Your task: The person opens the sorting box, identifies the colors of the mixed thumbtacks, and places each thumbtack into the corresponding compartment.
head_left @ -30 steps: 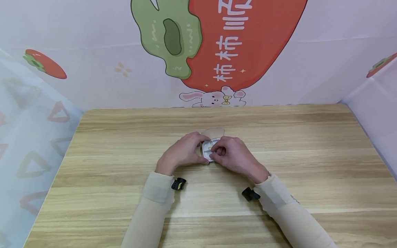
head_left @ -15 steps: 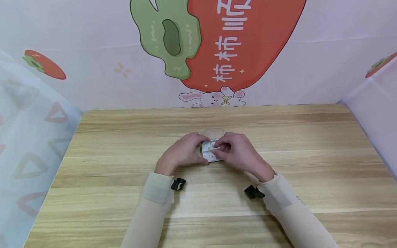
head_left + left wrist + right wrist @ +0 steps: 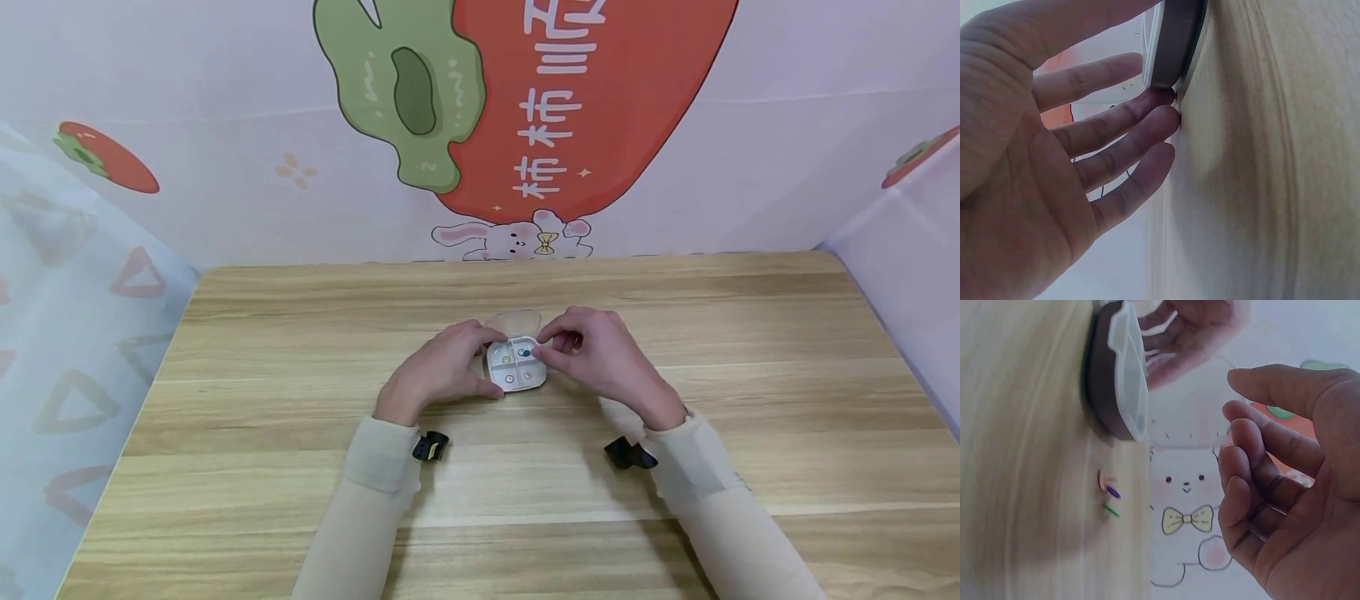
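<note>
On the table stands a small white pill case (image 3: 504, 383) with a dark underside, its clear lid (image 3: 517, 319) raised at the back. Crossed dividers split it into several compartments, with small yellowish round marks or pieces inside. My left hand (image 3: 444, 367) holds the case by its left side, thumb at the near edge and index finger at the far edge. A small dark blue piece (image 3: 527, 353) shows in the far right compartment. Right beside it are the thumb and index tips of my right hand (image 3: 600, 358). In the right wrist view, those tips are apart with nothing visible between them.
Small thin pieces lie on the wooden tabletop (image 3: 262, 467) near the case in the right wrist view: a purple one (image 3: 1114, 492), a green one (image 3: 1110, 510) and a reddish one (image 3: 1101, 480). A printed cloth (image 3: 240, 192) hangs behind the table.
My right hand has drawn back to the right from over the case. Its right compartments and the blue piece now show. The left hand and the case have stayed in place.
</note>
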A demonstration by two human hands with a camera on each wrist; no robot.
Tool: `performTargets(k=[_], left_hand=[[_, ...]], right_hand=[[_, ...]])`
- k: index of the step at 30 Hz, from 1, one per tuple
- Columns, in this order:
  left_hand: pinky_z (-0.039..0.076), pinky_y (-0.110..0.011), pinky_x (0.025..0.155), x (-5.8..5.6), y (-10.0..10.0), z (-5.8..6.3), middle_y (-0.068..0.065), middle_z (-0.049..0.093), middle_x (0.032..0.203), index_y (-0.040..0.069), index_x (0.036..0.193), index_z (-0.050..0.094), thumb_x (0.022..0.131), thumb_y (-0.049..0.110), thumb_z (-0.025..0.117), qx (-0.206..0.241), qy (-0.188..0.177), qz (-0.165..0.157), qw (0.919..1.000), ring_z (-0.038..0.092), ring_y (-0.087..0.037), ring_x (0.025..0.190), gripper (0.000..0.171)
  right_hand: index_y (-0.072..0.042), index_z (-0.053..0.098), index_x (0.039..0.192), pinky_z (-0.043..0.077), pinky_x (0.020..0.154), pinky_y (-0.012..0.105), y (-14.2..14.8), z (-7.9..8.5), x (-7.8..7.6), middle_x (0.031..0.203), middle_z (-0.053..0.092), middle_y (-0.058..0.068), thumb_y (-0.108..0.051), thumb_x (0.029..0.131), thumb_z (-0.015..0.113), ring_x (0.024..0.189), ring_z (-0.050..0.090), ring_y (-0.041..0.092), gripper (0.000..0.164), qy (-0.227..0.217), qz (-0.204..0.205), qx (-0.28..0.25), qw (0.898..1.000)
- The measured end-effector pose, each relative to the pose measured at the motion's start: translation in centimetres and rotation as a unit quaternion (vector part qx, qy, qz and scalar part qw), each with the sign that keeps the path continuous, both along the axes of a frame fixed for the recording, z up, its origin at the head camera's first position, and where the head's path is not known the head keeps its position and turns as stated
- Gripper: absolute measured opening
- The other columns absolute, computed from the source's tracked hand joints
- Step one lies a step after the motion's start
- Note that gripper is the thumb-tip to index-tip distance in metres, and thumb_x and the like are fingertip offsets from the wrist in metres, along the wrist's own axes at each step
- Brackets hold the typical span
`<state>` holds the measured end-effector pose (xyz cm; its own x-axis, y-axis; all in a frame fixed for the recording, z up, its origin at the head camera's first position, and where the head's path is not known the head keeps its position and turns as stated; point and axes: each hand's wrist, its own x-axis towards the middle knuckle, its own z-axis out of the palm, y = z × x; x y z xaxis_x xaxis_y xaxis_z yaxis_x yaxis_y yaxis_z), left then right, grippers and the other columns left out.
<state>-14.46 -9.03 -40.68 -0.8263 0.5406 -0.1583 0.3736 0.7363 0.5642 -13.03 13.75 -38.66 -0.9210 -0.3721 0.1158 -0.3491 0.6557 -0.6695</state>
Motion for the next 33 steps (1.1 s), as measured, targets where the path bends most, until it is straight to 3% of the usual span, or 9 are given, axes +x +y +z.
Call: performTargets(k=[25, 33], left_hand=[[0.038, -0.023, 0.081, 0.0, 0.0, -0.1, 0.006, 0.054, 0.108, 0.015, 0.122, 0.058, 0.063, 0.037, 0.082, 0.004, 0.000, 0.006, 1.0000, 0.049, -0.012, 0.093, 0.068], [0.038, -0.022, 0.081, 0.1, 0.1, -0.2, 0.006, 0.054, 0.108, 0.016, 0.122, 0.058, 0.062, 0.037, 0.082, 0.001, 0.003, 0.006, 1.0000, 0.049, -0.011, 0.093, 0.068]], right_hand=[[-0.018, 0.068, 0.087, 0.042, 0.065, 0.029, 2.9, -0.4, -1.5, 0.075, 0.056, -0.006, -0.030, 0.076, 0.073, 0.070, 0.051, 0.013, 0.017, -0.006, -0.007, 0.110, 0.994], [-0.017, 0.068, 0.085, 0.041, 0.065, 0.029, 3.3, -1.1, -1.7, 0.075, 0.057, -0.006, -0.021, 0.076, 0.069, 0.070, 0.051, 0.012, 0.010, 0.004, -0.007, 0.132, 0.991]])
